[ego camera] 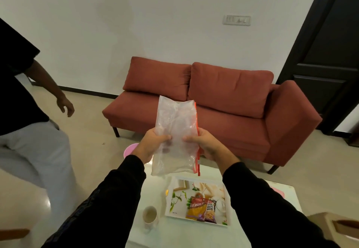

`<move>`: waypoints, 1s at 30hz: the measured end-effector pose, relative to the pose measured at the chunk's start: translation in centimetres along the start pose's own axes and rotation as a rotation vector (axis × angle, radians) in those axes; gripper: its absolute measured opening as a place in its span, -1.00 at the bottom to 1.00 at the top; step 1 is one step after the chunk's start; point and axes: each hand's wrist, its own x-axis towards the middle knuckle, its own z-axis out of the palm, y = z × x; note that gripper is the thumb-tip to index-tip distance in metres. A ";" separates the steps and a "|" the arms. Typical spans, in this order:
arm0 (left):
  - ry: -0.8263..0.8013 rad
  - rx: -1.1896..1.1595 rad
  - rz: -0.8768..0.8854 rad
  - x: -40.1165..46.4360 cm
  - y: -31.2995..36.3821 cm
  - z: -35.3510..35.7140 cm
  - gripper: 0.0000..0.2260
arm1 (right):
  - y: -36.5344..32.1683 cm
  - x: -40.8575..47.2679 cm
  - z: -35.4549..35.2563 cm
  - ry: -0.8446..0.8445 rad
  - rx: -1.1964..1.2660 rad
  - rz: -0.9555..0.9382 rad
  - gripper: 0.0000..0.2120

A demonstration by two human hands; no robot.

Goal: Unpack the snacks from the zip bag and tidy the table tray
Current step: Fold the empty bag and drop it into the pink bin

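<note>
Both hands raised above the table (252, 234), gripping one clear bag (174, 131) between them. Left hand (151, 144) closed on the bag's left edge, thumb across the front, fingers behind the plastic. Right hand (204, 144) closed on the right edge, thumb also in front, just beside the red zip strip (197, 158) running down that side. Thumb tips near each other at the bag's middle, not touching. Bag held upright in the air, looking empty, crumpled a little, lower end hanging just above the tray (171, 195). Black sleeves on both arms.

On the table, a white tray with a flower print. Inside it, two snack packets lying flat at the near side: a yellow packet (195, 210) and a peanut packet (210, 211) touching it on the right, partly under its edge. Left of the tray, a pale cup (150, 215) standing upright on the table, apart from the tray. Something pink (130, 149) behind the left wrist, mostly hidden.

Beyond the table, a red sofa (223, 111) against the white wall. At the left, another person (29, 111) standing, arm hanging down.
</note>
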 end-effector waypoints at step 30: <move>-0.248 -0.041 -0.230 6.8 0.1 -28.3 -0.80 | 1.2 18.3 18.2 0.191 0.247 -0.059 -0.63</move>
